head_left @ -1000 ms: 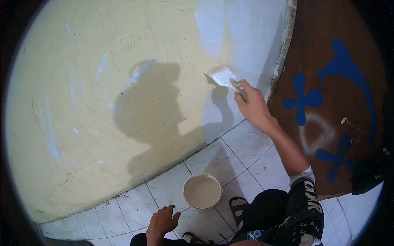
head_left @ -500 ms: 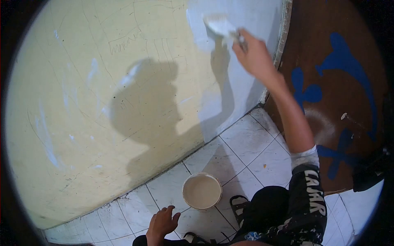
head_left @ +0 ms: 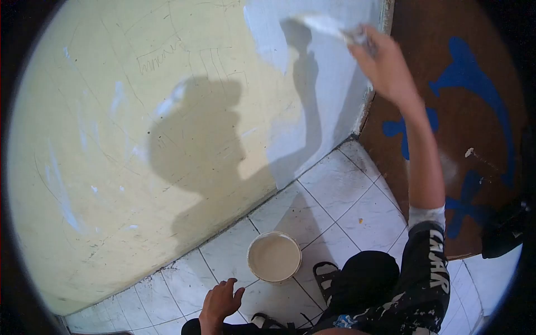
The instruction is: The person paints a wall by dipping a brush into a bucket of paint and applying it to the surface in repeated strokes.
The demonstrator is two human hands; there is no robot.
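Observation:
Up at the wall, my right hand point(head_left: 388, 67) is closed around the handle of a paintbrush point(head_left: 324, 24), slightly blurred, its white bristles pointing left over the freshly whitened strip point(head_left: 335, 67) of wall. The rest of the wall point(head_left: 84, 184) is pale yellow, with pencil scribbles and a few whitish streaks. Low in the view, my left hand point(head_left: 221, 301) hangs with fingers loosely apart and holds nothing. Just to its upper right, a round bucket point(head_left: 274, 280) of off-white paint stands upright on the floor.
A brown door-like panel point(head_left: 424, 67) with blue painted shapes borders the wall on the right. White tiles point(head_left: 335, 184) cover the floor. My sandalled foot point(head_left: 325, 276) is close to the bucket's right side. A dark object point(head_left: 502, 229) lies at the far right.
My right hand and the paintbrush have moved to the right. White paint now reaches a bit farther left near the top. My left hand and the bucket have stayed about where they were.

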